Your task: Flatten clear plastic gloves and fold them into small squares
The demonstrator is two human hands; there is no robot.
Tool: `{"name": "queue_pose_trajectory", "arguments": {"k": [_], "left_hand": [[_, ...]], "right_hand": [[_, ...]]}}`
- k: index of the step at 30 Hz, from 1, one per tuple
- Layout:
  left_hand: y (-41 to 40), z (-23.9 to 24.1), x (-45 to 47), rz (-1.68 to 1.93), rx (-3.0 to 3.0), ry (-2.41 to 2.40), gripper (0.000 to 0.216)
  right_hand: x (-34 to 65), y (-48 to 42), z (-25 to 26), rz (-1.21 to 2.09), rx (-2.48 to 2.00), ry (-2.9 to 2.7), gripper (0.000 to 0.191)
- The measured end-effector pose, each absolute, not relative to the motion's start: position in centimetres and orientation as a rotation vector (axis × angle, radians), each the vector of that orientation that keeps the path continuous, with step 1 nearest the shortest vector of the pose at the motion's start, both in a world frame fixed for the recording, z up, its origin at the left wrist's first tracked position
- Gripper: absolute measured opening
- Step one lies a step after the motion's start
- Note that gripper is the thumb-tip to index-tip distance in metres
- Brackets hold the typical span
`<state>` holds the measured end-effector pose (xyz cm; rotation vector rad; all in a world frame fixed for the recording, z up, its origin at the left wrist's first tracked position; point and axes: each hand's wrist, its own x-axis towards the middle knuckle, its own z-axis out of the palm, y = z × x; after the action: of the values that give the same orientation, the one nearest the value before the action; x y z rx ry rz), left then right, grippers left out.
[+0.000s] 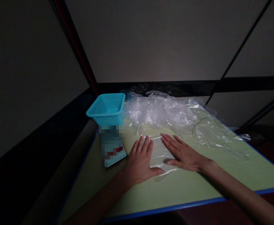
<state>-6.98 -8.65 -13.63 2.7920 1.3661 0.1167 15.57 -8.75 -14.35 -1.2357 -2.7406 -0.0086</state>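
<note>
Both my hands lie flat on a clear plastic bag (159, 154) spread on the pale green table (188, 184). My left hand (140, 161) rests palm down on the bag's left side, fingers stretched out and apart. My right hand (181, 153) presses flat on the bag's right side, fingers pointing up and left. Neither hand grips anything. Behind them a heap of crumpled clear plastic bags (162, 112) covers the far part of the table.
A turquoise plastic tub (107, 109) stands at the table's far left corner. A phone (112, 147) lies just in front of it, left of my left hand. More loose plastic (219, 134) trails along the right side. The table has a blue edge (174, 207).
</note>
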Motion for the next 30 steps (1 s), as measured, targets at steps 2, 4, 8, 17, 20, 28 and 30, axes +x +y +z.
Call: {"name": "queue_pose_trajectory", "arguments": {"k": [2, 4, 8, 17, 20, 28, 30], "left_hand": [[-8.6, -13.6, -7.0, 0.127, 2.794, 1.371, 0.103], [-8.6, -13.7, -6.9, 0.132, 2.793, 1.380, 0.103], [-8.5, -13.7, -6.9, 0.147, 2.800, 1.373, 0.103], [-8.6, -13.0, -6.7, 0.073, 2.788, 1.387, 0.101], [-8.6, -13.0, -6.7, 0.077, 2.793, 1.386, 0.101], [-8.7, -13.0, -6.8, 0.047, 2.792, 1.397, 0.102], [-8.6, -13.0, -6.8, 0.051, 2.797, 1.394, 0.102]], "right_hand": [[16.1, -8.8, -14.4, 0.005, -1.251, -2.735, 0.081], [17.0, -8.9, -14.1, 0.037, -1.261, -2.719, 0.078], [19.1, -10.2, -12.5, 0.123, -1.144, -2.718, 0.073], [18.7, -13.6, -10.5, -0.262, -0.858, -2.875, 0.028], [18.3, -13.6, -10.9, -0.337, -0.799, -2.889, 0.030], [17.7, -13.6, -11.6, -0.523, -0.689, -2.800, 0.028], [17.8, -13.5, -11.7, -0.540, -0.646, -2.782, 0.028]]}}
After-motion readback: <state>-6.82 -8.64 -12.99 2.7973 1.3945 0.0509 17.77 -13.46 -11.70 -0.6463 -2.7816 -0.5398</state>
